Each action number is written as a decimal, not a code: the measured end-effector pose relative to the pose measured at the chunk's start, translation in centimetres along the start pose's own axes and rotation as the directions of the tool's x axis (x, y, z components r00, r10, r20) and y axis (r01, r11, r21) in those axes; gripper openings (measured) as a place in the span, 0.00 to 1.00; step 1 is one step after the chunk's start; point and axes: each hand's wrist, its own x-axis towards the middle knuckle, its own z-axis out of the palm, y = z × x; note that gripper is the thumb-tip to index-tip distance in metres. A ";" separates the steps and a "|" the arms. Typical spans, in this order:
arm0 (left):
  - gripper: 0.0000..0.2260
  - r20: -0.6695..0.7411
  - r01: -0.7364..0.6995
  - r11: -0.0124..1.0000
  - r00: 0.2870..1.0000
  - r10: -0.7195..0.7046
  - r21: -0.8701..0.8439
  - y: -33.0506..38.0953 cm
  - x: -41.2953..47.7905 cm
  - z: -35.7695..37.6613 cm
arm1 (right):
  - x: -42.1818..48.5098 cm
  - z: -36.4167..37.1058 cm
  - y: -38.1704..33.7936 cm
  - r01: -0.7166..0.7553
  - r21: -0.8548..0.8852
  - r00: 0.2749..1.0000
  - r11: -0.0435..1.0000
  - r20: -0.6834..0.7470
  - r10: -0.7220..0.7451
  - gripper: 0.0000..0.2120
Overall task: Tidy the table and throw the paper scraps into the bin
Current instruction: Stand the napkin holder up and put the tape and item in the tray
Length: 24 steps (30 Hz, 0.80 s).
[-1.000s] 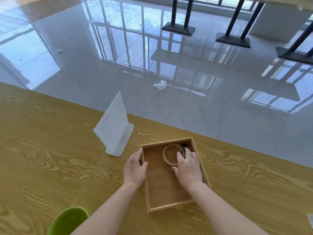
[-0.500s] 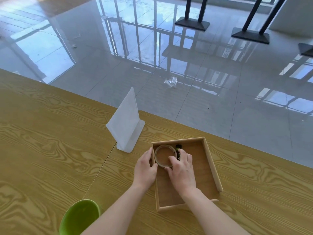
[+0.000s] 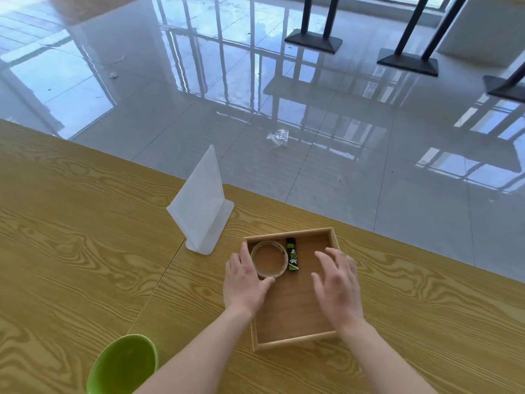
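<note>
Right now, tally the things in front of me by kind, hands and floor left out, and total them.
Wooden tray: 1
Tape roll: 1
Lighter: 1
White sign stand: 1
Green container: 1
Total: 5

Head view looks forward and down, close over table [image 3: 85,251]
</note>
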 end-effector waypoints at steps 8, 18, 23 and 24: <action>0.49 -0.011 -0.038 0.999 0.999 0.039 0.035 0.2 0.3 0.0 | -0.9 -1.2 3.8 -0.289 0.013 0.953 0.957 0.099 0.287 0.24; 0.30 0.054 0.065 0.986 0.997 -0.058 -0.153 -1.3 -3.3 -1.6 | -2.4 -1.6 4.2 -0.412 0.032 0.898 0.911 0.181 0.400 0.18; 0.23 0.002 0.072 0.982 0.997 -0.073 -0.177 -1.3 -2.9 -2.6 | -3.7 -1.2 3.5 -0.420 0.033 0.892 0.907 0.201 0.406 0.15; 0.22 -0.006 0.075 0.980 0.997 -0.077 -0.186 -1.2 -2.4 -2.8 | -3.8 -1.0 3.2 -0.420 0.042 0.891 0.906 0.206 0.404 0.14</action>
